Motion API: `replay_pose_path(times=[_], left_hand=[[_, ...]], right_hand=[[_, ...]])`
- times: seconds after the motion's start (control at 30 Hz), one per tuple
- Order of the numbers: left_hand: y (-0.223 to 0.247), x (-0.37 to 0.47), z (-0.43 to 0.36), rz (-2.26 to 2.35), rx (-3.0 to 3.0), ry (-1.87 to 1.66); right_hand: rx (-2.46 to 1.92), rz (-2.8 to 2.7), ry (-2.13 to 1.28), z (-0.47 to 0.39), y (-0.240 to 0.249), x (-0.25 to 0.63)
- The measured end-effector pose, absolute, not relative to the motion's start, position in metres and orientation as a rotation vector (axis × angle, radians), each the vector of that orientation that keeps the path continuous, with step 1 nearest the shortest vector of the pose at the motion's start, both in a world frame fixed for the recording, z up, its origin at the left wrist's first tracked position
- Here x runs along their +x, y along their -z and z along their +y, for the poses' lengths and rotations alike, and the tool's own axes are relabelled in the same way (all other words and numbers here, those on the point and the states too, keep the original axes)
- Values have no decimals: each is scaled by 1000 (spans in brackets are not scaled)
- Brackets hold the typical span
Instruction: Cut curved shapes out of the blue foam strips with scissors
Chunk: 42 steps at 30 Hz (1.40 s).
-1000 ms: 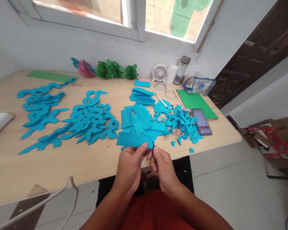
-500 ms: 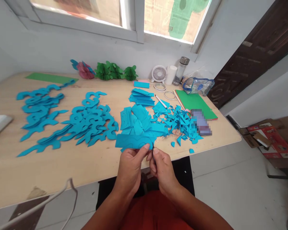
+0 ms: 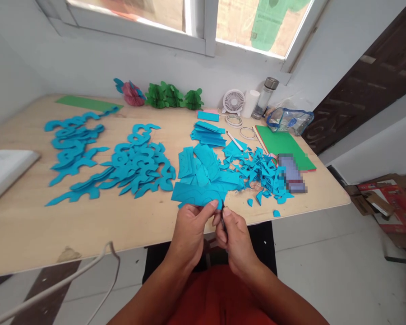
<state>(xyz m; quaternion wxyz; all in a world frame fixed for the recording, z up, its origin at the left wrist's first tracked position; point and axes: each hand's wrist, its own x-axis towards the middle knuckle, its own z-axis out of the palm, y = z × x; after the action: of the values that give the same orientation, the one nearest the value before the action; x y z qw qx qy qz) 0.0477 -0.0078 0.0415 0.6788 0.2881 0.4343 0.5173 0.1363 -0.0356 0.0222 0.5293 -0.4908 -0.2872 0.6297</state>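
Observation:
My left hand [image 3: 192, 225] pinches a blue paper strip [image 3: 192, 193] with curved pencil lines, thumb on top, at the table's front edge. Against the strip's right end, my right hand [image 3: 235, 230] is closed around small dark scissors [image 3: 223, 208], mostly hidden by the fingers. Just beyond the strip lie blue paper pieces [image 3: 205, 162], some with drawn lines. A heap of blue scraps [image 3: 260, 169] spreads to their right. Wavy blue cut-outs [image 3: 138, 158] are piled to the left, and another pile of cut-outs [image 3: 74, 140] lies farther left.
Folded blue strips [image 3: 208, 134], a white pen [image 3: 235, 141], tape rolls [image 3: 234, 120], a small fan [image 3: 233, 102] and a bottle [image 3: 265, 97] stand or lie behind. Green sheets [image 3: 284, 146] and a blurred phone-like object [image 3: 292, 174] are at right. A white cable [image 3: 71, 271] crosses the front left.
The view has shifted, so the table's things appear farther right. Both hands keep their hold on the strip and scissors at nearly the same spot.

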Motion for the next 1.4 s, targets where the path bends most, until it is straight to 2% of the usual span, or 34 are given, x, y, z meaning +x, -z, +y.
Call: replay_pose_path(times=[1.4], left_hand=[[-43,45,-12,959,691,-1121]], right_hand=[[-1189,-674,-1514,-42,-22,138]])
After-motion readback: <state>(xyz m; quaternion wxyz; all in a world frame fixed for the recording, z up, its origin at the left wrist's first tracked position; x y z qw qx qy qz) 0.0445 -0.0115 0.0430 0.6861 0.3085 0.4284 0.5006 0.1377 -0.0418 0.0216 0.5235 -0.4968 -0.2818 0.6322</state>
